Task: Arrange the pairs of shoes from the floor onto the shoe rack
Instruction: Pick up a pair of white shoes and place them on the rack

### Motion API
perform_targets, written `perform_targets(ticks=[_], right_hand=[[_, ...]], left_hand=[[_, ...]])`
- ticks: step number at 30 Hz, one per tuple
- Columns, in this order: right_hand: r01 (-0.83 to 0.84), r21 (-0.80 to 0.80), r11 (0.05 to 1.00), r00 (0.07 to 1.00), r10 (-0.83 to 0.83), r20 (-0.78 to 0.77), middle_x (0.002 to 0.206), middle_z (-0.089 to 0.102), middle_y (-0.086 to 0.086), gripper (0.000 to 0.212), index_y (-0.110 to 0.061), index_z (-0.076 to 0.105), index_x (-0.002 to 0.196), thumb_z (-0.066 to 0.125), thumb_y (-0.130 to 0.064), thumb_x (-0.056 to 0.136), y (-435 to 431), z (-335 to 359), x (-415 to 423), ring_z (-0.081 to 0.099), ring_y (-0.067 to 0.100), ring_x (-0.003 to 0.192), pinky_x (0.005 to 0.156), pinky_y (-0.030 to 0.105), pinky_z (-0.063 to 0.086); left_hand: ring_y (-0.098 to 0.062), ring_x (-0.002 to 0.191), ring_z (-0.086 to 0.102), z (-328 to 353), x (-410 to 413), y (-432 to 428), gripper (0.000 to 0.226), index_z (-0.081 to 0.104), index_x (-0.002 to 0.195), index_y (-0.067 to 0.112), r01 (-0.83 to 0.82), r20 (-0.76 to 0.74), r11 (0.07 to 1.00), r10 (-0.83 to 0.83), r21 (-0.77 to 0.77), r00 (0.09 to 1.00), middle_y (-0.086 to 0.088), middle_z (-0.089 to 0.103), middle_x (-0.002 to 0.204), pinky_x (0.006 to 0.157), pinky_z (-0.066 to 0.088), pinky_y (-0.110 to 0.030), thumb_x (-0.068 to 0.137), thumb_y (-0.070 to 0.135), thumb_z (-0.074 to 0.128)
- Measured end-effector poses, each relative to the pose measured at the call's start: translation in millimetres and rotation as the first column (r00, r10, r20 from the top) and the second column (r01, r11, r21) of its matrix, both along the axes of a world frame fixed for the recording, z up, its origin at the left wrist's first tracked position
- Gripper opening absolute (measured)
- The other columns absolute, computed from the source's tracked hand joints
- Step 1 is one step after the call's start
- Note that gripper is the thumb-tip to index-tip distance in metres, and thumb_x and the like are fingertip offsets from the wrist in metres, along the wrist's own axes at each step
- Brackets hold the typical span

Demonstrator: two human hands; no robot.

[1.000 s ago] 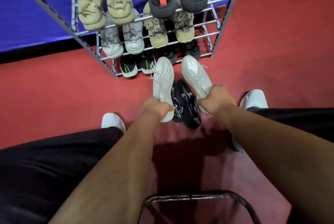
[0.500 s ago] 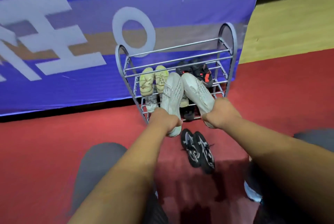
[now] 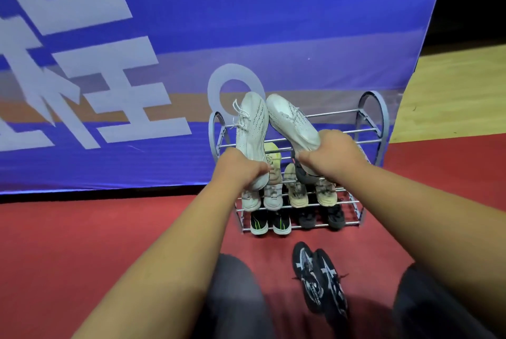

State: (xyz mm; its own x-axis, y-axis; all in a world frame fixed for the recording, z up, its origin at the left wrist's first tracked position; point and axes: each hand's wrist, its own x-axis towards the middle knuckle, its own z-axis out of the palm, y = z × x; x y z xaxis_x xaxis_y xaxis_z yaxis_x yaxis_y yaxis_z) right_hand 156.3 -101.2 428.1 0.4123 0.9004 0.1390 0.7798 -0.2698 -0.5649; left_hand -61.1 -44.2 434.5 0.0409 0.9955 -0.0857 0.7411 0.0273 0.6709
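Gripped by the heel: left white sneaker point(image 3: 251, 130) in left hand point(image 3: 237, 167), right white sneaker point(image 3: 291, 123) in right hand point(image 3: 332, 156), fingers clamped around each, toes raised and touching in front of the shoe rack's point(image 3: 382, 119) top tier. Lower tiers, left to right: yellow, white and beige pairs; bottom tier, black pair with green stripe point(image 3: 269, 225), dark pair point(image 3: 321, 218). Black pair point(image 3: 319, 281) lies on red floor point(image 3: 82, 229) near the rack's front edge.

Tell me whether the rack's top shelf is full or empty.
Empty: the top shelf shows bare bars; the white shoes are in the hands, not yet set down.
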Motion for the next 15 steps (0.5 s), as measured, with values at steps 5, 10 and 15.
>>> perform_targets(ticks=[5,10,15], right_hand=[[0.027,0.028,0.999,0.997,-0.025,-0.07,0.083,0.066,-0.002,0.047,-0.021,0.066,0.087,0.07,-0.06,0.06,57,-4,-6,0.063,0.02,0.07,0.05,0.03,0.04],[0.058,-0.028,0.998,0.997,-0.059,-0.044,0.091,0.064,0.0,0.056,-0.02,0.066,0.096,0.07,-0.064,0.063,115,-16,-6,0.062,0.026,0.075,0.052,0.029,0.037],[0.089,-0.108,0.99,0.995,-0.092,-0.024,0.101,0.062,0.004,0.051,-0.021,0.061,0.096,0.071,-0.062,0.068,167,-35,-12,0.062,0.03,0.078,0.062,0.032,0.044]], left_hand=[[-0.026,0.082,0.062,-12,4,53,0.068,0.058,0.106,0.008,-0.099,0.008,0.992,0.099,0.077,0.995,-0.004,0.062,0.091,0.06,0.045,-0.03,0.064,0.054,0.086],[-0.027,0.079,0.059,-37,12,100,0.063,0.06,0.101,0.012,-0.201,-0.009,0.974,0.203,0.102,0.979,0.0,0.057,0.085,0.058,0.043,-0.032,0.067,0.059,0.083],[-0.025,0.073,0.058,-56,22,135,0.052,0.059,0.096,0.015,-0.293,-0.07,0.943,0.307,0.16,0.949,0.002,0.058,0.081,0.055,0.042,-0.03,0.072,0.057,0.077]])
